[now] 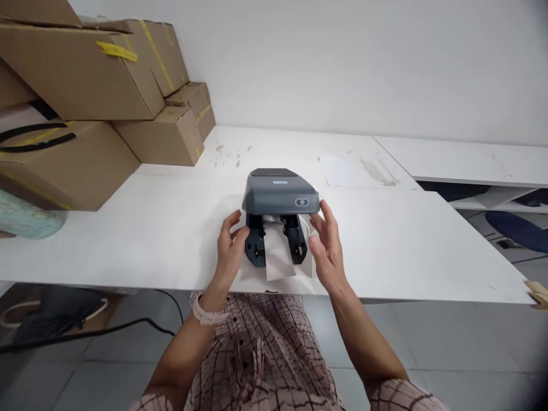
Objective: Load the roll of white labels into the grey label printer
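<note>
A dark grey label printer [278, 191] stands on the white table with its lid raised at the front. Out of its open body hangs a white paper strip [278, 251], which reaches toward the table's front edge. Beside the printer's left side is my left hand [230, 242], fingers apart and curved, holding nothing. My right hand [327, 245] is at the printer's right side, its fingers spread near the lid's front right corner; whether the fingertips touch the lid is unclear. A white cable shows partly behind the right hand.
Cardboard boxes [158, 134] are stacked at the back left. A pale green patterned roll [29, 217] lies at the left edge. A paper sheet [345, 171] lies behind the printer to the right. The table's front edge [428, 298] runs close to my body.
</note>
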`<action>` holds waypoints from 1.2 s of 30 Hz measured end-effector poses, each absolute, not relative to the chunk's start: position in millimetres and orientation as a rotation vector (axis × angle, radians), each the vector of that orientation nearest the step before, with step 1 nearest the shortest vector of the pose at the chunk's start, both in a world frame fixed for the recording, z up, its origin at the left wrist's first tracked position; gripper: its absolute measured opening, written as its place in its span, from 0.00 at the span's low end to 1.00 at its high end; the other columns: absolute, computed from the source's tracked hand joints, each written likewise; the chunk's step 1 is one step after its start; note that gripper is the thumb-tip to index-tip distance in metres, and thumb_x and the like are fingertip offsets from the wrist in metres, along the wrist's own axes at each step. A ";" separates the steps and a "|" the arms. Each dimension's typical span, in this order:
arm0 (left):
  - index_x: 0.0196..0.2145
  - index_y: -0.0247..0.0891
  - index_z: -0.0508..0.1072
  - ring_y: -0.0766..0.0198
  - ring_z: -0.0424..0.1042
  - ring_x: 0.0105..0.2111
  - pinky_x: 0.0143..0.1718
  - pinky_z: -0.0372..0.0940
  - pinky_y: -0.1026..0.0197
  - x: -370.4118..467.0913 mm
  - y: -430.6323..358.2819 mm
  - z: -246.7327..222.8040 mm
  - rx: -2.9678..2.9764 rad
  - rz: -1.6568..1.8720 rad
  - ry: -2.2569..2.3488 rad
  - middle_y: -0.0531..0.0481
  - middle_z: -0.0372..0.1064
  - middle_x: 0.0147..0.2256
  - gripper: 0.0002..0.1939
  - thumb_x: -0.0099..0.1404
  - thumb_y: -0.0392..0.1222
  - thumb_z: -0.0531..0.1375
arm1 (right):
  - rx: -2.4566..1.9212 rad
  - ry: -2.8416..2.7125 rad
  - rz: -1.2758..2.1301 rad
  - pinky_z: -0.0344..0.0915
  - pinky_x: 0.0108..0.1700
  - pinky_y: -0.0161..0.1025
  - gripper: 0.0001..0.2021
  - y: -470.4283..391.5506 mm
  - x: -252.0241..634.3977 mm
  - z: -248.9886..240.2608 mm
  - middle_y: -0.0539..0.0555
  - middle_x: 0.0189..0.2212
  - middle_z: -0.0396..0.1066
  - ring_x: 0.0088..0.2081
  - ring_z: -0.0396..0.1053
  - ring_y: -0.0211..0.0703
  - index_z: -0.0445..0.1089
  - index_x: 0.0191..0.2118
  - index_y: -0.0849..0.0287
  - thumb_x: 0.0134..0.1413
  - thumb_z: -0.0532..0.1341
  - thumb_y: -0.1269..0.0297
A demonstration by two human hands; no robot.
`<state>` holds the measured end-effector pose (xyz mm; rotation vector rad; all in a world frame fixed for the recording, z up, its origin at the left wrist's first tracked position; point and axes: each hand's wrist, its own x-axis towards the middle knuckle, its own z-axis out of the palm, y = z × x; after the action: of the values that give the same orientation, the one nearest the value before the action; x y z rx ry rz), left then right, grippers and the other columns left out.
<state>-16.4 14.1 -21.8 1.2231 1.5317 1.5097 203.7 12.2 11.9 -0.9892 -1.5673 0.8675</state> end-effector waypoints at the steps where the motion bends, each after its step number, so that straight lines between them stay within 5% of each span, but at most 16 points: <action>1: 0.62 0.45 0.67 0.45 0.63 0.66 0.59 0.68 0.45 -18.7 25.3 -21.5 1.223 1.460 1.516 0.38 0.63 0.66 0.27 0.68 0.50 0.62 | -0.965 -1.588 0.842 0.57 0.70 0.67 0.35 21.4 204.0 19.5 0.54 0.74 0.53 0.73 0.54 0.60 0.42 0.75 0.37 0.69 0.54 0.41; 6: 0.69 0.46 0.59 0.41 0.51 0.72 0.66 0.61 0.41 -24.6 69.1 -24.5 1.231 1.244 1.428 0.38 0.54 0.71 0.43 0.59 0.47 0.69 | -0.931 -1.702 0.737 0.58 0.69 0.64 0.39 75.9 201.8 48.8 0.58 0.66 0.67 0.69 0.62 0.57 0.38 0.76 0.41 0.68 0.55 0.40; 14: 0.69 0.43 0.59 0.44 0.59 0.69 0.67 0.59 0.43 -27.7 87.4 -26.5 1.200 1.238 1.363 0.38 0.61 0.67 0.46 0.55 0.42 0.70 | -0.906 -1.811 0.546 0.60 0.67 0.61 0.43 137.9 192.0 67.7 0.57 0.62 0.71 0.66 0.65 0.55 0.33 0.77 0.43 0.67 0.57 0.40; 18: 0.70 0.45 0.59 0.43 0.58 0.69 0.65 0.62 0.45 -28.9 88.6 -29.8 1.206 1.250 1.355 0.39 0.60 0.68 0.46 0.56 0.43 0.70 | -0.932 -1.941 0.327 0.61 0.65 0.62 0.34 153.3 183.8 64.8 0.60 0.65 0.68 0.65 0.65 0.60 0.53 0.73 0.49 0.67 0.56 0.44; 21: 0.70 0.44 0.59 0.43 0.61 0.68 0.63 0.65 0.46 -27.4 89.0 -29.7 1.215 1.251 1.355 0.39 0.61 0.68 0.46 0.55 0.42 0.69 | -0.926 -2.279 0.233 0.58 0.66 0.62 0.20 157.1 172.6 53.3 0.60 0.55 0.78 0.57 0.73 0.59 0.74 0.57 0.55 0.69 0.52 0.57; 27: 0.70 0.37 0.59 0.46 0.67 0.63 0.64 0.63 0.46 -31.4 90.2 -28.5 1.264 1.243 1.312 0.38 0.66 0.65 0.46 0.54 0.35 0.63 | -0.962 -2.945 -0.002 0.45 0.71 0.58 0.12 150.4 148.7 26.9 0.61 0.31 0.82 0.43 0.79 0.56 0.81 0.38 0.61 0.59 0.58 0.75; 31: 0.70 0.37 0.59 0.47 0.69 0.63 0.63 0.65 0.49 -38.5 92.4 -31.2 1.322 1.238 1.188 0.39 0.63 0.68 0.46 0.52 0.33 0.60 | -0.862 -3.210 0.192 0.52 0.66 0.57 0.17 150.0 146.5 36.3 0.62 0.39 0.82 0.46 0.77 0.55 0.78 0.51 0.63 0.62 0.55 0.74; 36: 0.71 0.36 0.58 0.46 0.67 0.64 0.65 0.63 0.48 -40.1 92.9 -32.3 1.325 1.245 1.183 0.39 0.61 0.69 0.48 0.52 0.35 0.60 | -0.559 -3.072 0.988 0.68 0.50 0.47 0.25 158.2 171.2 64.8 0.63 0.52 0.78 0.47 0.75 0.52 0.67 0.66 0.58 0.64 0.58 0.68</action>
<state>-40.1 92.9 -32.3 1.3251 1.1834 1.2447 171.2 158.2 64.8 -0.5592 -3.0716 0.9875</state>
